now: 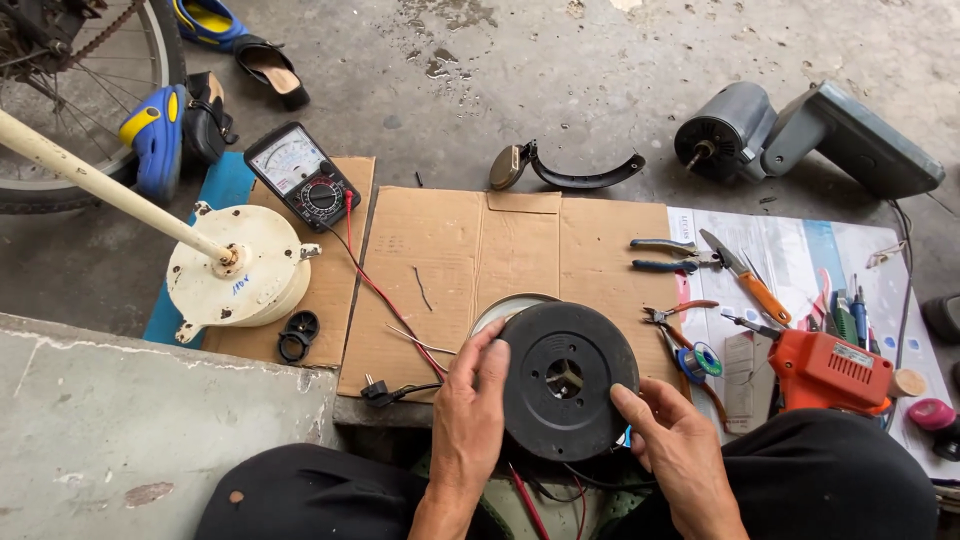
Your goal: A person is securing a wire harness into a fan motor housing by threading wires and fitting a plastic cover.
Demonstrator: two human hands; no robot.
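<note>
I hold a round black motor housing upright between both hands, over the near edge of a flattened cardboard sheet. My left hand grips its left rim, thumb on the front face. My right hand clasps the lower right rim. A square hole sits at the housing's centre, and a pale metal rim shows behind its upper left. Red and black wires hang below it between my knees.
An analog multimeter with red and black leads lies at the back left, next to a cream fan base with a pole. Pliers, a utility knife, an orange soldering gun and a grey motor lie right. Bicycle wheel far left.
</note>
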